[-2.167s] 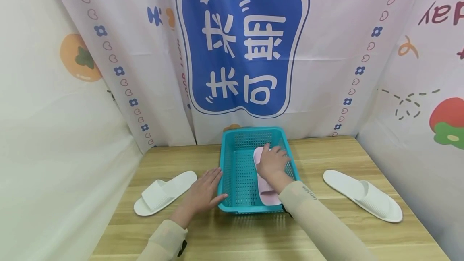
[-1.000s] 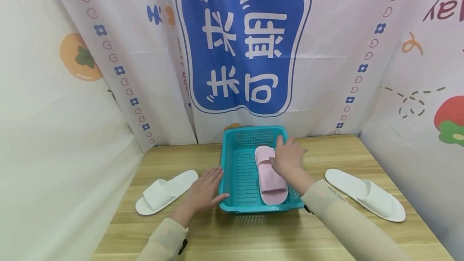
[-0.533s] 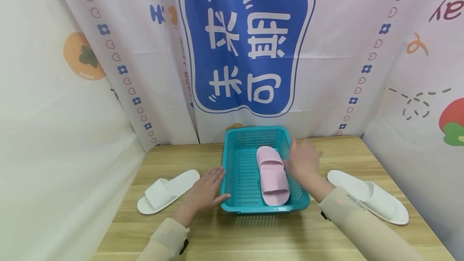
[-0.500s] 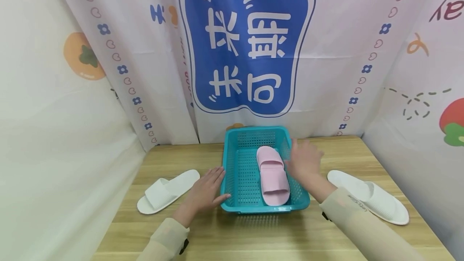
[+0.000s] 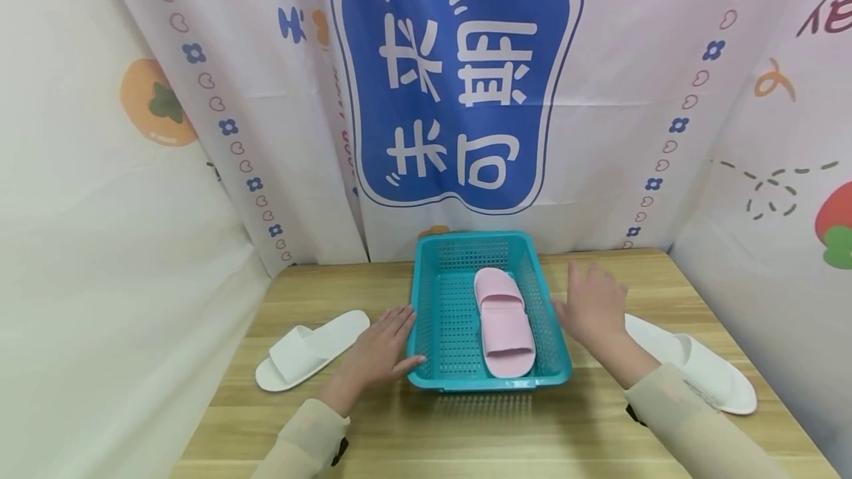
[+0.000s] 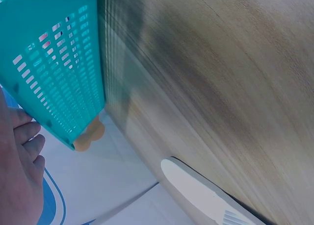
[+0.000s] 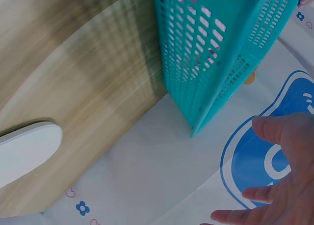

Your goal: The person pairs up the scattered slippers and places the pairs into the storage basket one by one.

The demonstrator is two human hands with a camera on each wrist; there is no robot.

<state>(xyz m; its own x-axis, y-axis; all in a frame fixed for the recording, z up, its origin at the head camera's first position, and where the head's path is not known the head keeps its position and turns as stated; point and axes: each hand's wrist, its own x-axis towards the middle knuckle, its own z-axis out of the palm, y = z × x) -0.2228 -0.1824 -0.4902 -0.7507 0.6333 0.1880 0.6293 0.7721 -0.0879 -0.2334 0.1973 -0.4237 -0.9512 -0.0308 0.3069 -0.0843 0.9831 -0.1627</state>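
Observation:
A teal plastic basket (image 5: pixel 489 384) stands on the table, holding pink slipper footwear (image 5: pixel 507 331) along its right side. Two bands show on it; I cannot tell whether it is one slipper or two overlapped. At the basket's left rim, my left hand (image 5: pixel 382 350) rests with its fingers extended. My right hand (image 5: pixel 594 309) is raised just right of the basket, fingers spread and holding nothing, as the right wrist view also shows. A white slipper (image 5: pixel 313 352) lies left of my left hand. Another white slipper (image 5: pixel 708 368) lies to the right, partly hidden by my right forearm.
The wooden table (image 5: pixel 479 442) reaches back to a printed cloth (image 5: pixel 612 131) just behind the basket. White cloth walls (image 5: pixel 120 257) flank both sides.
My right hand has let go of the pink footwear, lifted out of the basket and moved right, past its rim. My left hand stays at the left rim.

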